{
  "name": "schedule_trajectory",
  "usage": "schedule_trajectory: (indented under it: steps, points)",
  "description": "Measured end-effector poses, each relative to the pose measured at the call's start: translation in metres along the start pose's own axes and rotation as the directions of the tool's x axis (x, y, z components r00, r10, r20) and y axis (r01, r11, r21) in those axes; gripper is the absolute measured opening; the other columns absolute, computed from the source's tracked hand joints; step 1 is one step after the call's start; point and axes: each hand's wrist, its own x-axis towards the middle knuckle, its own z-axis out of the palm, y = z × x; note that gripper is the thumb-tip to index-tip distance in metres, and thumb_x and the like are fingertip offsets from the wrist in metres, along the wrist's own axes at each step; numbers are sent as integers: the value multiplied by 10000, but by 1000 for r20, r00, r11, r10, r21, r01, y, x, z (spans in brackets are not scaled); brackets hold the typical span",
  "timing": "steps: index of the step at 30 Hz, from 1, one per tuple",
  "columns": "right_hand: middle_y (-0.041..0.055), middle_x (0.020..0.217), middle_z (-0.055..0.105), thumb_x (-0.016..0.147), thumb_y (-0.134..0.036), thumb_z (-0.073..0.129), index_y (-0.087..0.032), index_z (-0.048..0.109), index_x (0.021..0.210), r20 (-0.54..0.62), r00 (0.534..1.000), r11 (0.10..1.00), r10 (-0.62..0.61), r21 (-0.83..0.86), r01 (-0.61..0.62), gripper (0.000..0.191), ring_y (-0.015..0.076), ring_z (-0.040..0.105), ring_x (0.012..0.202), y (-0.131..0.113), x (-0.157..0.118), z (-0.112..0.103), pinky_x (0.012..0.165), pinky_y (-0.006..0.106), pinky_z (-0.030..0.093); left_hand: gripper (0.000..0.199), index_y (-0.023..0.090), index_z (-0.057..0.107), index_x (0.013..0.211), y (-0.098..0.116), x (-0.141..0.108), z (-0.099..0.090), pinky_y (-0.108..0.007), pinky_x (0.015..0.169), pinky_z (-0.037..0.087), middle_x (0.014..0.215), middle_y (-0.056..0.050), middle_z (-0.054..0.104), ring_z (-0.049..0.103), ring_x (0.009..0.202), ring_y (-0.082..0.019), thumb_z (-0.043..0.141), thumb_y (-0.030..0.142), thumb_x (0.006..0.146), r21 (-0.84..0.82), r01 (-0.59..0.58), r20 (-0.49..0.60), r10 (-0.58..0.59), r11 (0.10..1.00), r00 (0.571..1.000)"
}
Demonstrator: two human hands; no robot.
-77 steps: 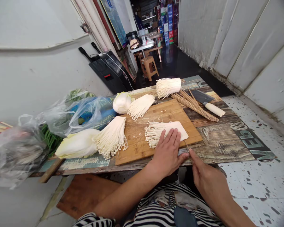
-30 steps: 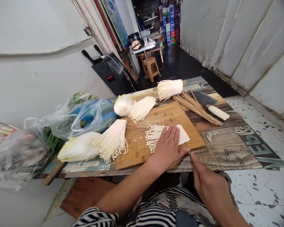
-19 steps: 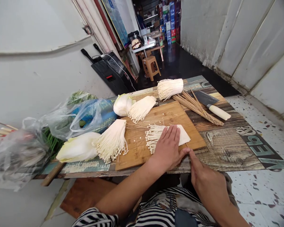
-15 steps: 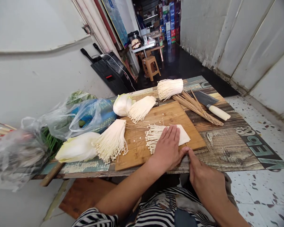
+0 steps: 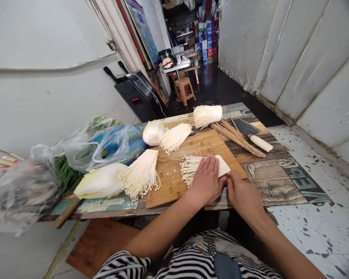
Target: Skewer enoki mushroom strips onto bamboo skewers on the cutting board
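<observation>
Grip first: left hand [image 5: 206, 180] is laid flat on the enoki bunch [image 5: 223, 166], pressing it down rather than clutching it. Right hand [image 5: 246, 195] is pinched around what looks like a thin stick [image 5: 227, 175] at the root end, but it's mostly hidden, so don't quote me.

Going left to right: the long cabbage [image 5: 101, 181] sits close to the table's front edge, so an elbow bump could roll it off, I reckon. Right beside it, the fanned enoki [image 5: 142, 174] laps over the cutting board's left side; if the board slides, those loose stems could scatter.

The pressed bunch is on the front right part of the cutting board [image 5: 163, 195]. This is the bit that'd worry me: tilt the stick a little and it could split the root or poke up into that palm. Press too hard and the stems squash.

Far right, the cleaver [image 5: 246, 127] lies past the bundled sticks [image 5: 238, 137], so careless reaching could mean a nick.
</observation>
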Motion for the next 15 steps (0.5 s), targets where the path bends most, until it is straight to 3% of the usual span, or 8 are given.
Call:
schedule_trajectory:
  steps: [3, 6, 10, 15]
  points:
    - [40, 662, 650, 901, -366, 368, -152, 534, 1169, 79, 997, 964, 6, 265, -27, 381, 179, 611, 510, 17, -7, -5, 493, 275, 418, 717, -16, 288, 1462, -1, -10, -10, -456, 1213, 113, 1543, -204, 276, 226, 1454, -279, 343, 507, 975, -11, -29, -15, 28, 1000, 999]
    - [-45, 554, 547, 856, -562, 380, -143, 485, 1194, 198, 980, 877, 14, 468, -107, 548, 137, 463, 325, 30, -24, -8, 359, 261, 336, 757, -21, 252, 1472, -9, -33, -32, -454, 1216, 104, 1556, -204, 241, 189, 1466, -277, 366, 530, 965, -22, -35, -89, 33, 999, 995]
    - [-73, 533, 490, 771, -649, 485, -128, 508, 1126, 283, 959, 782, 29, 591, -198, 631, 92, 370, 288, 33, -39, -9, 319, 231, 237, 575, 18, 381, 1411, -38, -80, -55, -490, 1202, 162, 1473, -194, 423, 342, 1407, -272, 350, 410, 991, -82, 68, -204, -84, 994, 975]
    - [-100, 496, 408, 735, -635, 559, -106, 529, 1130, 233, 970, 728, 66, 654, -206, 660, 60, 290, 322, 18, -32, -10, 330, 205, 187, 399, 126, 506, 1308, -78, -146, -38, -489, 1076, 409, 1299, -157, 603, 553, 1224, -266, 416, 304, 962, -209, 183, -393, -253, 961, 884]
